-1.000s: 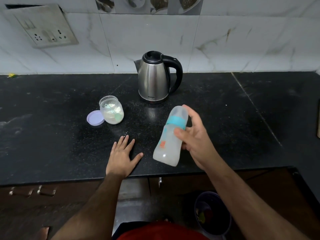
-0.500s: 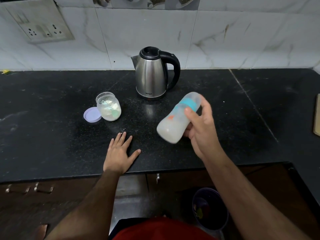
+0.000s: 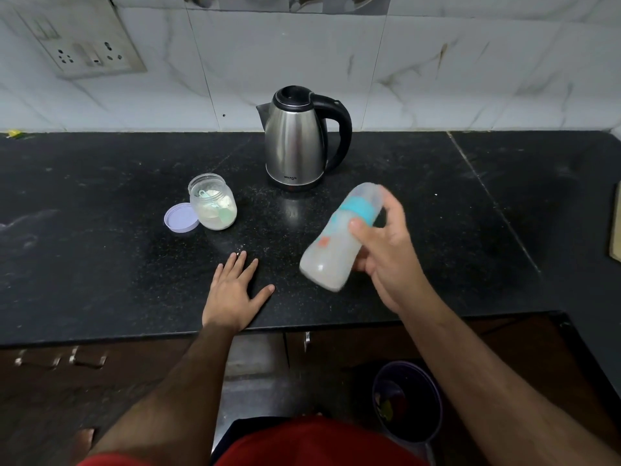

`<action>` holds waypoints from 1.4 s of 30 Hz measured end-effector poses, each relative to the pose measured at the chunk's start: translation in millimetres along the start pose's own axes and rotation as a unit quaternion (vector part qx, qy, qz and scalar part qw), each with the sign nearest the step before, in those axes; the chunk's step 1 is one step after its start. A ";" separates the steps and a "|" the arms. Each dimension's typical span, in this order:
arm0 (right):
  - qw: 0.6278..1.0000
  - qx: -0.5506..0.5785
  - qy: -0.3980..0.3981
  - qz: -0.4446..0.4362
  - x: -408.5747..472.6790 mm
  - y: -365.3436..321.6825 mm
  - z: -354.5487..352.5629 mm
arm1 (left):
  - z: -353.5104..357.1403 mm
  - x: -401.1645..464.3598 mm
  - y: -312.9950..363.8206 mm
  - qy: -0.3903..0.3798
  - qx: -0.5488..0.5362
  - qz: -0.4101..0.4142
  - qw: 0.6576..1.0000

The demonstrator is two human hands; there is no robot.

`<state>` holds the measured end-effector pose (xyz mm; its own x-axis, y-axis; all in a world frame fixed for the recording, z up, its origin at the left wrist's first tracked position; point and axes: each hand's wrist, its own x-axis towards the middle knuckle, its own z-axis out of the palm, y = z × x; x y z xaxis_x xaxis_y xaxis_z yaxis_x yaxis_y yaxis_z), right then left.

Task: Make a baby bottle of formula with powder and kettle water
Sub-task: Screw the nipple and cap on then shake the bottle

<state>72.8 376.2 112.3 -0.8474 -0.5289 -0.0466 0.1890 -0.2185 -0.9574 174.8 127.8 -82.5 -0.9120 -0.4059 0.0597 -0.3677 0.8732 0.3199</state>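
Note:
My right hand (image 3: 386, 250) grips a capped baby bottle (image 3: 331, 250) with a teal ring, held tilted above the black counter (image 3: 100, 264); its milky contents are blurred by motion. My left hand (image 3: 235, 290) lies flat on the counter near the front edge, fingers spread, holding nothing. A steel kettle (image 3: 295, 146) with a black handle stands at the back, lid shut. Left of it sits an open clear jar (image 3: 213, 206) of powder with a scoop inside, and its lilac lid (image 3: 180, 218) lies beside it.
A tiled wall with a socket plate (image 3: 90, 52) rises behind the counter. A dark bucket (image 3: 406, 401) stands on the floor below the counter's front edge. Something tan (image 3: 615, 227) pokes in at the right edge.
The bottle in my right hand swung from near upright to steeply tilted and back partway, blurred each time. My left hand stayed flat on the counter.

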 end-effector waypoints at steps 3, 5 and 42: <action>0.999 -0.025 -0.032 0.011 -2.5 -0.9 -0.6 | 0.1 -0.1 0.8 0.000 -0.002 0.002 1.000; 0.999 0.016 0.030 -0.012 3.0 -6.5 -1.3 | -0.4 0.2 1.0 0.000 -0.003 0.002 1.000; 1.000 -0.010 0.010 -0.017 1.8 -5.5 0.6 | -6.1 -1.7 4.9 -0.010 -0.001 -0.001 1.000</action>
<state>70.6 376.0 117.7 -0.8632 -0.5045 -0.0197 0.1500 -0.2189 -0.9641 175.7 131.1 -75.3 -0.9146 -0.4022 0.0405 -0.3691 0.8717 0.3223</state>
